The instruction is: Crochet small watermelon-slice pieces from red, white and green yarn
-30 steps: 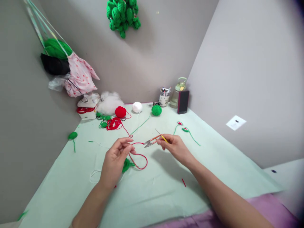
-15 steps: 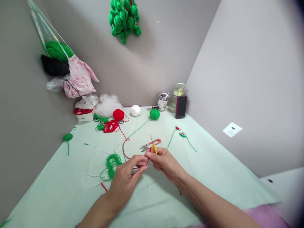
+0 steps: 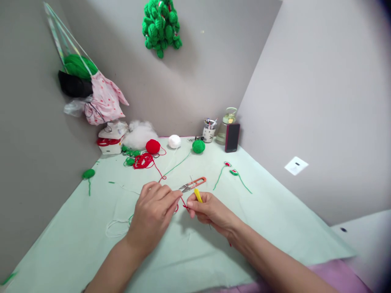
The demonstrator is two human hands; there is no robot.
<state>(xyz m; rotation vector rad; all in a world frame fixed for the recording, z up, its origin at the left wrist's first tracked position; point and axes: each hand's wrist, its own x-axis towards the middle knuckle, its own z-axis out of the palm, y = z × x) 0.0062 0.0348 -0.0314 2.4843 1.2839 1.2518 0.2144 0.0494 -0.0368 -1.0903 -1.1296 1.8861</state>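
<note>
Pinching red yarn (image 3: 183,202), the nearly closed left hand (image 3: 155,212) sits beside the right hand (image 3: 212,211), whose curled fingers hold a yellow-handled crochet hook (image 3: 198,195). The yarn spans both hands' fingertips above the table (image 3: 91,248), near orange-handled thread snips (image 3: 199,181).

Light diffuse, fairly bright; soft shadow on desk (image 3: 275,203) towards 6 o'clock. Dark corner at 2 o'clock; edge blurred at 4.

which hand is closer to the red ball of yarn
Left. The left hand is straight in front of the red ball of yarn; the right hand is farther off, toward the right.
</note>
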